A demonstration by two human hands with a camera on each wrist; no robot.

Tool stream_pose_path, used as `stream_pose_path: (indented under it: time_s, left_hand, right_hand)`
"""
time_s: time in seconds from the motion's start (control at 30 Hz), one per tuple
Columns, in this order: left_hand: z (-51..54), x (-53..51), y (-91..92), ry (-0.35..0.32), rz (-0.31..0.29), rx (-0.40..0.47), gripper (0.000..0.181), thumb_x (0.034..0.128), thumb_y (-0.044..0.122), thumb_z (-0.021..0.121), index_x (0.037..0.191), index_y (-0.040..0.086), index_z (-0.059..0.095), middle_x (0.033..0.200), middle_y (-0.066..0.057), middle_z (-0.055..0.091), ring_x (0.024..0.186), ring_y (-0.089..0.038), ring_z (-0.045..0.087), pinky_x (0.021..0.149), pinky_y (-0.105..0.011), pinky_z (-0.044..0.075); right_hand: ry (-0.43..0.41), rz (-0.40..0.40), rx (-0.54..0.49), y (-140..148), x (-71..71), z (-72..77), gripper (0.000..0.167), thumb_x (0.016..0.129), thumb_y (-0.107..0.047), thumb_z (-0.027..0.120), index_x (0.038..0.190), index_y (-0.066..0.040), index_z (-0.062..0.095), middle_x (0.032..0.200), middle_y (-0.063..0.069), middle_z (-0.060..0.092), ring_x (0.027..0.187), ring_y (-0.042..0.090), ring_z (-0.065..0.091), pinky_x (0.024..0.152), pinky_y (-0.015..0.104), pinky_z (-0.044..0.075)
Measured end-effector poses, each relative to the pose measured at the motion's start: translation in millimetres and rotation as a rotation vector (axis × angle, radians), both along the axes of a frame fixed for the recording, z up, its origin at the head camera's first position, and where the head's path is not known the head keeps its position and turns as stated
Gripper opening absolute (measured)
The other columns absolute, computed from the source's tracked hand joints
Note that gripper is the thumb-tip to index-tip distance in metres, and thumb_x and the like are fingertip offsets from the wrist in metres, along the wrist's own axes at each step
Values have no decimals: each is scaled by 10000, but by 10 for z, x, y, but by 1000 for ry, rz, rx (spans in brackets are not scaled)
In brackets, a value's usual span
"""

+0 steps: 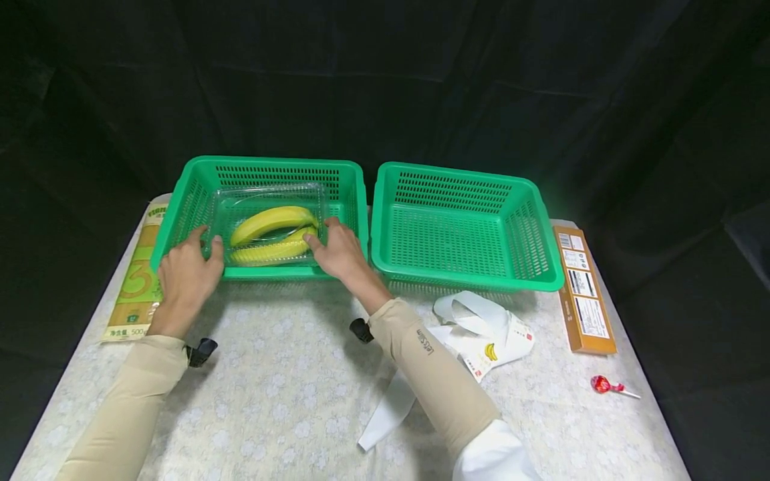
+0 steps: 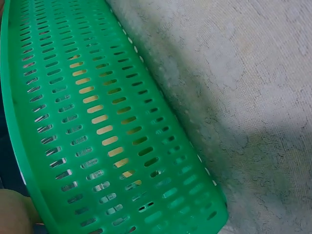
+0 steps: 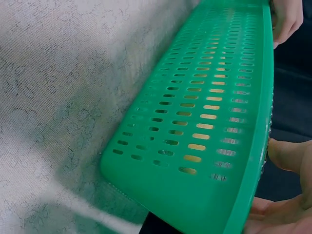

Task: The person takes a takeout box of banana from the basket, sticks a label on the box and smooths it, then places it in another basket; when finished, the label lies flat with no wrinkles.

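Observation:
In the head view a clear plastic box (image 1: 271,194) with two yellow bananas (image 1: 273,219) lies inside the left green basket (image 1: 265,272). My left hand (image 1: 188,274) holds the box's left side, thumb and fingers over the basket's front-left rim. At the right side of the box, my right hand (image 1: 341,252) grips its edge with thumb and fingers. Both wrist views face the outside of the basket wall (image 2: 97,122), where yellow shows through the slots. A bit of the left hand (image 2: 14,212) appears at the corner; the right hand (image 3: 287,195) is beyond the rim.
A second green basket (image 1: 445,240) stands to the right. A white strap with a banana picture (image 1: 493,341) lies in front of it, partly under the right forearm. An orange box (image 1: 586,294) and a red lollipop (image 1: 601,383) are at right, a green-yellow packet (image 1: 135,287) at left.

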State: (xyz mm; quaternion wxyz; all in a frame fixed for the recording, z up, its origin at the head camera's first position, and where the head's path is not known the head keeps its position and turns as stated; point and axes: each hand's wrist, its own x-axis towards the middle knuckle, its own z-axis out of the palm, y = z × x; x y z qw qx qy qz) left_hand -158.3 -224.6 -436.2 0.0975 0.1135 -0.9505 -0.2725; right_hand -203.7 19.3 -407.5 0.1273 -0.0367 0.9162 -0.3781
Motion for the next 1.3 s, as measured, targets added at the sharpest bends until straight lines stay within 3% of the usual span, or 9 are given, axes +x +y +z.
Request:
stream_pose_path:
  time_s: [0.13,0.27,0.4,0.5,0.57,0.73,0.83,1.0,1.3]
  left_hand:
    - [18,16,6,0,-1,5,576,1054,388,376,1453,-12,485,1256,-407,591,1016,-617,591,768,-682,452]
    - [30,32,20,11,-6,2,570,1056,383,378,1457,-9,482,1261,-405,590,980,-614,600,727,-672,457]
    - [42,39,39,35,-11,10,559,1056,373,388,1455,-7,486,1264,-393,597,966,-610,606,708,-668,456]
    - [47,45,49,53,-7,17,551,1055,364,395,1449,-8,495,1259,-390,602,983,-607,605,727,-671,454]
    - [49,55,50,64,-3,19,546,1054,360,400,1444,-9,502,1251,-388,608,971,-598,612,725,-665,455]
    - [60,82,49,84,-1,22,539,1053,356,409,1439,-7,508,1230,-388,618,932,-585,625,691,-649,460]
    - [77,92,50,89,1,28,542,1052,364,406,1438,-1,511,1235,-386,617,961,-590,620,715,-659,461]
    - [120,109,49,103,10,50,528,1051,355,415,1438,12,518,1262,-357,621,1032,-579,611,790,-676,457]
    - [136,131,63,105,16,68,523,1048,355,426,1450,33,516,1282,-329,629,1036,-567,616,795,-671,453]
  right_hand:
    - [13,4,6,19,32,19,633,1029,-409,549,1509,-33,381,1391,222,594,1184,335,630,1043,495,504]
    - [3,9,-4,47,67,40,645,1029,-418,547,1522,-45,364,1229,226,665,940,337,674,1000,487,517]
    - [8,5,-4,74,99,58,649,1027,-419,550,1528,-54,359,1233,221,674,875,279,673,1009,481,521]
    - [6,9,-1,90,120,70,648,1029,-418,546,1533,-60,353,1123,202,707,745,216,649,968,460,537]
    - [1,17,-7,95,129,78,652,1030,-418,543,1540,-63,344,898,163,704,562,187,568,863,433,552]
    - [20,21,-25,110,138,86,650,1027,-416,550,1539,-67,353,576,8,509,387,115,358,655,391,511]
    - [58,21,-32,119,144,73,640,1024,-419,555,1526,-63,380,563,0,464,451,161,418,767,432,549]
    - [124,21,-48,128,165,64,622,1020,-426,559,1499,-55,422,838,97,615,898,296,646,1032,501,497]
    - [144,29,-50,152,211,84,610,1023,-413,556,1492,-44,431,1087,132,641,900,229,590,801,420,510]
